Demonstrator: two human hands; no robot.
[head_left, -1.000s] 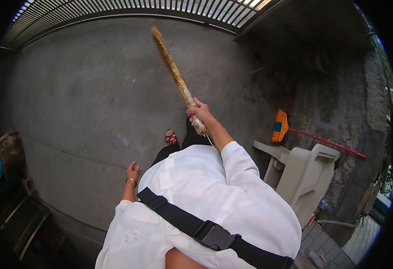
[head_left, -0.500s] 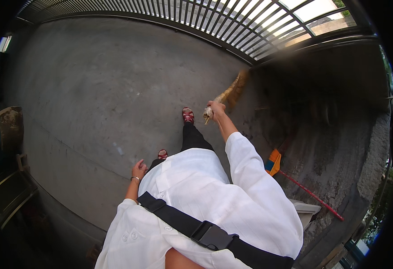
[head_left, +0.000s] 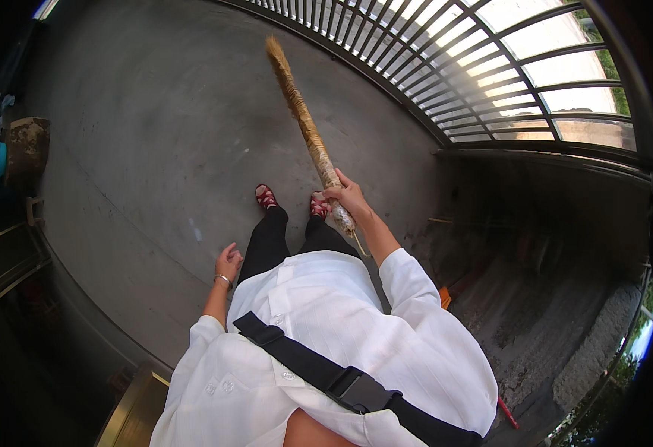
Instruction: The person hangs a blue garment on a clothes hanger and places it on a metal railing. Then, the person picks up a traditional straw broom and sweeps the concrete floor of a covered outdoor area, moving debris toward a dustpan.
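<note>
A straw broom (head_left: pixel 306 127) is held in my right hand (head_left: pixel 349 197), with the fingers wrapped round its pale, wrapped handle. The bristle end points up and away to the far left, raised over the grey floor (head_left: pixel 170 141). A thin stick pokes out of the handle's near end, close to my white shirt. My left hand (head_left: pixel 229 262), with a bracelet at the wrist, hangs beside my left thigh. Its fingers are loosely bent and apart, and nothing is in them.
A barred metal gate (head_left: pixel 453 82) runs along the far right. On the right, a dark wall meets rough ground with a stone ledge (head_left: pixel 595 350), an orange object (head_left: pixel 445 298) and a red pole end (head_left: pixel 507 413). A brown container (head_left: pixel 28 149) and dark furniture line the left.
The broom has swung from the right, by the gate, to the left and up, in my right hand. My feet have come side by side. My left hand stays at my side.
</note>
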